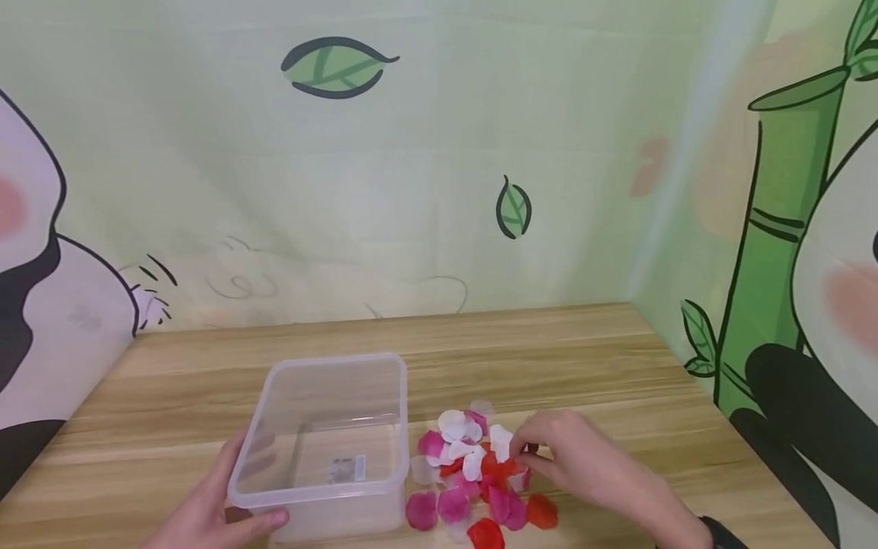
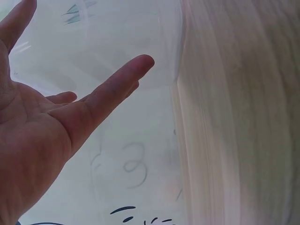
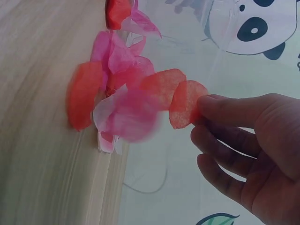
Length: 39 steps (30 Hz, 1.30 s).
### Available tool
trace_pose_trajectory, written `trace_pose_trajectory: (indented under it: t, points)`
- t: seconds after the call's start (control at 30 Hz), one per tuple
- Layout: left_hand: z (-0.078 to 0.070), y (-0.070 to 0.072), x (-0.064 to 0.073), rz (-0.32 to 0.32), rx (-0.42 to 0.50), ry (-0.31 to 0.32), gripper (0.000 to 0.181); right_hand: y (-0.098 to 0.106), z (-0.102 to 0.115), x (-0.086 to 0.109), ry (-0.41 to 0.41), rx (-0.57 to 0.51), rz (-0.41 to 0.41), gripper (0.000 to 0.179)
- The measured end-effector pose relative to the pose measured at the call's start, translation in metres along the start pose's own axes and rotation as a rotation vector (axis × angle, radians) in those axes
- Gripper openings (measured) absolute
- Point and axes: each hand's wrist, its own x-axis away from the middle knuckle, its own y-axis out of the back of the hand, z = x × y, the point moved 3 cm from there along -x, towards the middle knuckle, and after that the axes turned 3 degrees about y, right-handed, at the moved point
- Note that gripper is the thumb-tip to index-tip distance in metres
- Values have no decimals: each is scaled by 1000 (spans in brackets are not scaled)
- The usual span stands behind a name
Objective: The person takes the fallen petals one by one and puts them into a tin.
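A clear plastic box [image 1: 336, 512] without a lid stands on the table, a small label on its bottom. My left hand [image 1: 206, 503] rests against its left side, fingers behind the wall and thumb near the front corner. In the left wrist view that hand [image 2: 51, 122] has its thumb and fingers spread and extended beside the box [image 2: 117, 51]. Right of the box lies a loose heap of white, pink and red artificial petals [image 1: 455, 503]. Over the heap's right side, my right hand [image 1: 583, 457] pinches a red petal [image 3: 185, 108] between thumb and forefinger, slightly above the others.
The wood-grain table [image 1: 604, 366] runs back to a pale green cloth backdrop [image 1: 439, 152] printed with leaves and pandas. Another printed cloth side [image 1: 775, 305] stands along the right edge. Single red petals [image 1: 542, 512] lie at the heap's front.
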Motion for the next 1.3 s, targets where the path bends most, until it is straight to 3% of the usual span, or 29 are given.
trace_pose_trajectory:
  t: [0.1,0.37,0.7,0.83,1.07,1.3]
  points:
    - [0,0,0,5,8,13,96,0,1,0,-7,7,-16,17]
    - [-4,0,-1,14,10,-42,95,1,3,1,19,31,-107,20]
    - [3,-1,5,-19,14,34,96,2,9,-8,74,45,-195,18]
    - [3,-2,5,-13,20,3,96,2,10,-10,56,10,-206,17]
    - [-2,-5,2,8,11,-131,93,0,9,-10,77,0,-220,23]
    - [-6,-5,-1,58,40,-80,93,-1,8,-9,59,29,-249,24]
